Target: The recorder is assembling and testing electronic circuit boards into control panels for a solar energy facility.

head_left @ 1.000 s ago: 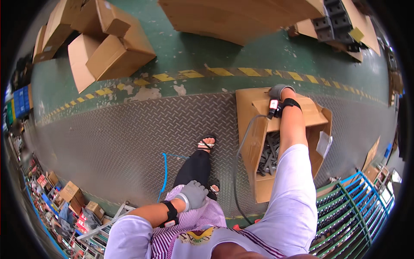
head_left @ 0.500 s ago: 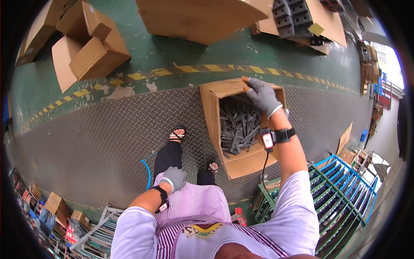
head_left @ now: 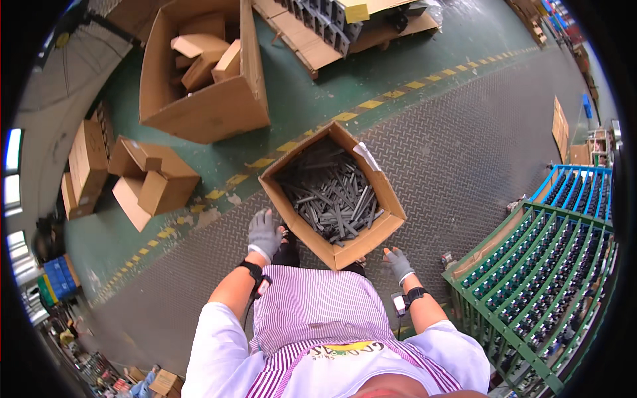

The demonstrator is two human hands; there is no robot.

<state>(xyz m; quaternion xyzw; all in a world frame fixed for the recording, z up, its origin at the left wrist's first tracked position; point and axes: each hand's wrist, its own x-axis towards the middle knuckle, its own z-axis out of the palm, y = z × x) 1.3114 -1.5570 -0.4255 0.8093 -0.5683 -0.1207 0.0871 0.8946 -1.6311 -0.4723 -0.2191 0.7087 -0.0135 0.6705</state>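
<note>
An open cardboard box (head_left: 292, 217) stands on the metal floor in front of me, tilted in view like a diamond. Inside it lies a loose heap of dark grey strips (head_left: 338, 199), several of them crossing one another. My left hand (head_left: 264, 235), in a grey glove, is at the box's near left side with its fingers stretched out and holding nothing. By the near right corner is my right hand (head_left: 398, 264), also gloved, its bare fingertips apart and nothing in them. Neither hand clearly touches the cardboard. A white paper (head_left: 366, 156) hangs over the right rim.
Green roller racks (head_left: 517, 278) stand to my right. A large carton (head_left: 206, 113) with smaller boxes inside is at the far left, near an opened carton (head_left: 162, 189). Beyond the yellow-striped floor line, dark moulded parts (head_left: 318, 23) lie on cardboard.
My right hand has come back from over the box to its near right. My left hand has left my lap and reached forward. The view has turned, and the box now appears angled.
</note>
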